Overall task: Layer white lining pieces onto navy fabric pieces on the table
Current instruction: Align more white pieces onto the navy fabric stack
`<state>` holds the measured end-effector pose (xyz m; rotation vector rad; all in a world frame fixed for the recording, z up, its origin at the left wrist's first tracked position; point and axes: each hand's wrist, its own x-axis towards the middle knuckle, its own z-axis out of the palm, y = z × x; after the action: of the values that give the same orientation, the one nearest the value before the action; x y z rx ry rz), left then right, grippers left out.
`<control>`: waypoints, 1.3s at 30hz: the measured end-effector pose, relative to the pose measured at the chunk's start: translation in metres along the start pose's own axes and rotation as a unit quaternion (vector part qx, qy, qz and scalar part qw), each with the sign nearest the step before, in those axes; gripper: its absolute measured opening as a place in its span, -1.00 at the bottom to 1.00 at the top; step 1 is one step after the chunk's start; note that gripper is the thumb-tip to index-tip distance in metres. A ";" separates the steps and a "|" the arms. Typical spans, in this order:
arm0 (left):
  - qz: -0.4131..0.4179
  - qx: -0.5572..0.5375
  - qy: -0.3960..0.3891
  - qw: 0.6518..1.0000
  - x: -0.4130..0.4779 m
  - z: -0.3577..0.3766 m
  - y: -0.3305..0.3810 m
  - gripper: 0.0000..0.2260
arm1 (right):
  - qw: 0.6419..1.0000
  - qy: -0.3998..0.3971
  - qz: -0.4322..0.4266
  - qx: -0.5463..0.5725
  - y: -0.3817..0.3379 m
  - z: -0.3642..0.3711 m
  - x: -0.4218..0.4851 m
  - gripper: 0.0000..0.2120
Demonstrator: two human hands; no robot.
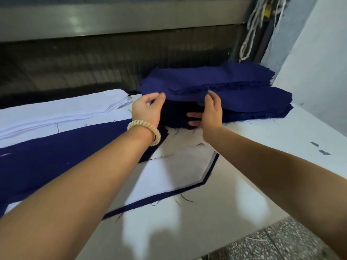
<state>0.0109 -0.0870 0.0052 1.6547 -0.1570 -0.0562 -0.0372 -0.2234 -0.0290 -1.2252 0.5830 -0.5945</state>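
At the back of the worktop [262, 166], I see both hands on the stack of navy fabric pieces [234, 85]. My operator's left hand [148, 107], a pale coiled bracelet [144, 128] at its wrist, has its fingers curled and pinches the stack's left edge. The right hand [211, 113] grips the upper layers near the middle of the front edge, thumb on top and fingers slid into the dark gap beneath, so those layers are raised off the ones below.

Nearer me, between the forearms, a white lining piece [169, 175] lies flat on a navy piece, whose edge shows as a thin border along the right and near sides. Left of it spreads a larger navy panel [56, 156], with a stack of white lining pieces [56, 111] beyond. Loose threads [180, 198] litter the worktop. White cords [251, 34] hang at upper right, above the navy stack.
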 end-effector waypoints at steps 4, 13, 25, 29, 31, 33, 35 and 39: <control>0.040 -0.010 0.034 0.999 -0.009 -0.037 -0.016 -0.81 | 0.998 0.033 0.055 0.020 -0.003 -0.015 0.007 -0.78; -0.035 -0.045 0.067 0.996 -0.026 -0.113 -0.038 -0.64 | 0.993 0.096 0.058 -0.031 -0.001 -0.027 0.007 -0.79; -0.088 -0.034 0.029 0.995 -0.057 -0.189 -0.033 -0.60 | 0.994 0.053 0.041 -0.081 0.004 -0.032 -0.032 -0.85; -0.062 -0.027 0.071 0.995 -0.067 -0.212 -0.046 -0.71 | 0.988 0.043 -0.028 -0.147 0.005 -0.032 -0.044 -0.85; -0.044 -0.012 0.089 0.995 -0.070 -0.226 -0.050 -0.74 | 0.977 0.012 -0.078 -0.200 0.003 -0.035 -0.052 -0.86; -0.040 0.005 0.100 0.994 -0.073 -0.238 -0.053 -0.71 | 0.963 -0.014 -0.114 -0.243 0.002 -0.039 -0.058 -0.83; -0.044 0.008 0.102 0.994 -0.078 -0.249 -0.056 -0.65 | 0.949 -0.024 -0.130 -0.285 0.001 -0.042 -0.064 -0.76; -0.059 -0.001 0.088 0.994 -0.090 -0.271 -0.059 -0.64 | 0.940 -0.060 -0.134 -0.307 0.007 -0.050 -0.077 -0.76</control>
<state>-0.0385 0.1975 -0.0342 1.6569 0.0739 0.0000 -0.1260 -0.2027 -0.0408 -1.9405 0.5178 -0.5764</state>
